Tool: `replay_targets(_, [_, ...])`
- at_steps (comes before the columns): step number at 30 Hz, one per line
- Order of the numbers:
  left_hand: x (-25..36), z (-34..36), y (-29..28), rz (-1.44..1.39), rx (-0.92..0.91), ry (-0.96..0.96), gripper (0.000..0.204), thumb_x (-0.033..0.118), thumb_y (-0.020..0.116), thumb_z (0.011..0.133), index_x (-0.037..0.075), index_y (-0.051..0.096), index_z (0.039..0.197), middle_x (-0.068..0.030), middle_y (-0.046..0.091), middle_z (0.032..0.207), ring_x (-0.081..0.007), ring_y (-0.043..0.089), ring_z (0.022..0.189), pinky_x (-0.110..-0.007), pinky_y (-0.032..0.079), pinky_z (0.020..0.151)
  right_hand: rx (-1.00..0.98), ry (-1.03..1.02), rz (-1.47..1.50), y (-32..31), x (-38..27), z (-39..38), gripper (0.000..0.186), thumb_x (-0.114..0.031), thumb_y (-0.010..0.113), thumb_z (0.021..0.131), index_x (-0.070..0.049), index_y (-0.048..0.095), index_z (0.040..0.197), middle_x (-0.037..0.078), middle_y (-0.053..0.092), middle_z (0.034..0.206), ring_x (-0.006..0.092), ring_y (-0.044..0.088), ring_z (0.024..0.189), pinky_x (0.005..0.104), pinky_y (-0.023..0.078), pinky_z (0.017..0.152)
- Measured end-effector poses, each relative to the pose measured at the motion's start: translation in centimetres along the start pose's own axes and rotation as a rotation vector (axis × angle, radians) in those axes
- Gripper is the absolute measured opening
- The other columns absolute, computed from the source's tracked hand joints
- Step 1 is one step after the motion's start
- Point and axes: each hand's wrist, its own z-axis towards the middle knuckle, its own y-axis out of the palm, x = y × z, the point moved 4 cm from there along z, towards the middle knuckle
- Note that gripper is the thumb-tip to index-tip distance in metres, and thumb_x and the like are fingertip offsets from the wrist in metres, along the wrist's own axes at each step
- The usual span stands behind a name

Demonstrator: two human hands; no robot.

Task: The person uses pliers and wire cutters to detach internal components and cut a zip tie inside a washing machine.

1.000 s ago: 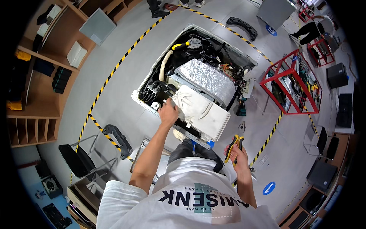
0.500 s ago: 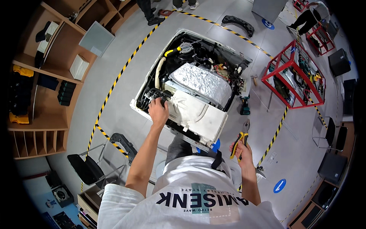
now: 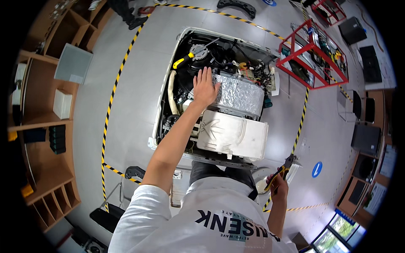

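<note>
In front of me lies an opened appliance with a white metal casing, its inside exposed. My left hand is over the left end of the foil-covered housing, palm down with fingers stretched out; I cannot tell whether it touches. Beyond those fingers is a toothed grey wheel, and a screwdriver with a yellow and black handle lies beside it. Nearer to me sits a white plastic part. Off to the right, my right hand is closed around pliers with yellow and black handles, jaws pointing away from me.
Wiring and connectors crowd the casing's far right. A red-framed cart with tools stands right. A power tool shows partly beside the casing. Wooden shelves line the left. A curved black part lies on the floor ahead.
My left hand has left the dark part at the casing's near left and reached farther in, fingers now extended. The pliers, still in my right hand, have swung farther right and lower. The view has shifted.
</note>
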Motion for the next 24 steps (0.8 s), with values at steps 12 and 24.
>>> replay_targets(12, [-0.1,1.9,1.3,-0.086,0.04,0.036,0.06,0.029,0.059,0.094,-0.003,0.042,0.142,-0.0186,0.045,0.145,-0.036,0.039,0.137,-0.051,0.025,0.115,0.183,0.044,-0.026,-0.6,4.4,-4.0,0.037,-0.017,0.053,0.101,-0.008,0.052,0.137,0.012,0.064,0.095,0.0256,0.066,0.085,0.0397,0.057,0.077])
replay_targets(24, [-10.0,1.2,-8.3,0.082,0.28,-0.084,0.051,0.022,0.069,0.089,0.001,0.052,0.132,-0.027,0.048,0.137,-0.0455,0.045,0.126,-0.054,0.034,0.108,0.165,0.052,-0.076,1.3,4.0,-3.5,0.03,-0.016,0.056,0.1,-0.005,0.054,0.128,0.012,0.065,0.093,0.0258,0.066,0.083,0.0399,0.057,0.075])
